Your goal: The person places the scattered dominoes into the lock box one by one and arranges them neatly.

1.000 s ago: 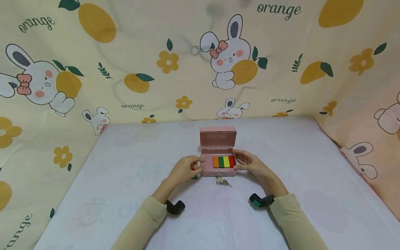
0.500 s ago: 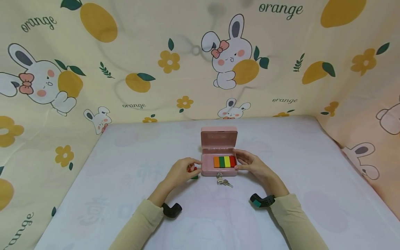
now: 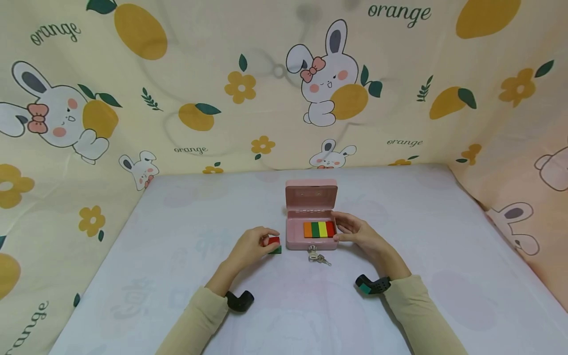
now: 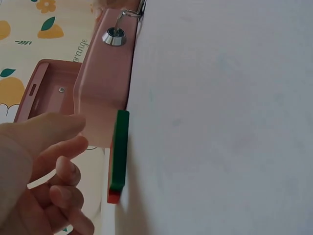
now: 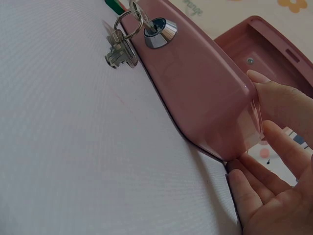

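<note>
A pink metal cash box (image 3: 295,242) stands with its lid (image 3: 310,196) raised. Orange, green, yellow and red flat blocks (image 3: 318,230) lie side by side inside it. My right hand (image 3: 357,230) holds the box's right end, thumb at the rim and fingers against the side, clearest in the right wrist view. Left of the box, my left hand (image 3: 253,246) hovers with loosely bent fingers beside a red block (image 3: 274,240) and a green block (image 4: 120,152). Between thumb and fingertips nothing shows in the left wrist view.
Keys (image 5: 121,51) hang on a ring from the chrome lock (image 5: 160,33) at the box's front. A white cloth (image 3: 177,276) covers the table. Patterned fabric (image 3: 248,118) with rabbits and oranges rises behind and at both sides.
My left hand has drawn back leftward from the box's left edge, bringing the red and green blocks more into sight. My right hand and the box have stayed in place.
</note>
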The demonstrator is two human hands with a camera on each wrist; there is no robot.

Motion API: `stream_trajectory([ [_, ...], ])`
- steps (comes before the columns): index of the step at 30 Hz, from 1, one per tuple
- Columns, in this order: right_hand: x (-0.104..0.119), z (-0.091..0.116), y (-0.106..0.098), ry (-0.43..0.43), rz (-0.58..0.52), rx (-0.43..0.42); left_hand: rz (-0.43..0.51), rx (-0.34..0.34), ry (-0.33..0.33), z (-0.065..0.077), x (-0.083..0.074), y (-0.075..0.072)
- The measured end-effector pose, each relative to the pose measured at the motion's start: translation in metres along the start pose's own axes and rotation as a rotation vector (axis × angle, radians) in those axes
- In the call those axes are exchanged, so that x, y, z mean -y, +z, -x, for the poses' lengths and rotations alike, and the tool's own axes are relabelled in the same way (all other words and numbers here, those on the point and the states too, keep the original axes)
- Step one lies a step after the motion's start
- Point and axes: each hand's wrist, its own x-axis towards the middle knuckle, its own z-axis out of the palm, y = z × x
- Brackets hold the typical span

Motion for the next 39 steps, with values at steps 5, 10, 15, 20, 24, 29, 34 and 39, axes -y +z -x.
stream_trajectory([
  [5,-0.001,-0.001,0.0,-0.002,-0.006,-0.003,-0.02,0.019,-0.051,0.0,0.005,-0.001],
  [10,-0.001,-0.001,0.0,0.003,-0.011,-0.007,-0.018,0.021,-0.082,-0.001,0.009,-0.003],
  [15,-0.001,-0.001,0.0,-0.005,-0.01,-0.006,-0.019,0.026,-0.104,-0.002,0.014,-0.005],
  [20,0.0,-0.001,0.001,-0.003,-0.009,-0.009,-0.002,0.023,-0.117,-0.002,0.017,-0.006],
  [24,0.0,-0.001,0.001,0.001,-0.009,-0.014,-0.003,0.012,-0.115,-0.002,0.019,-0.006],
  [29,-0.002,-0.001,0.002,-0.006,-0.021,-0.013,-0.019,0.002,-0.119,-0.001,0.022,-0.007],
  [34,-0.003,-0.002,0.001,-0.009,-0.029,-0.015,-0.005,0.01,-0.152,-0.001,0.022,-0.009],
  [39,-0.003,-0.001,0.001,-0.005,-0.031,-0.018,-0.009,0.001,-0.175,-0.003,0.023,-0.01],
])
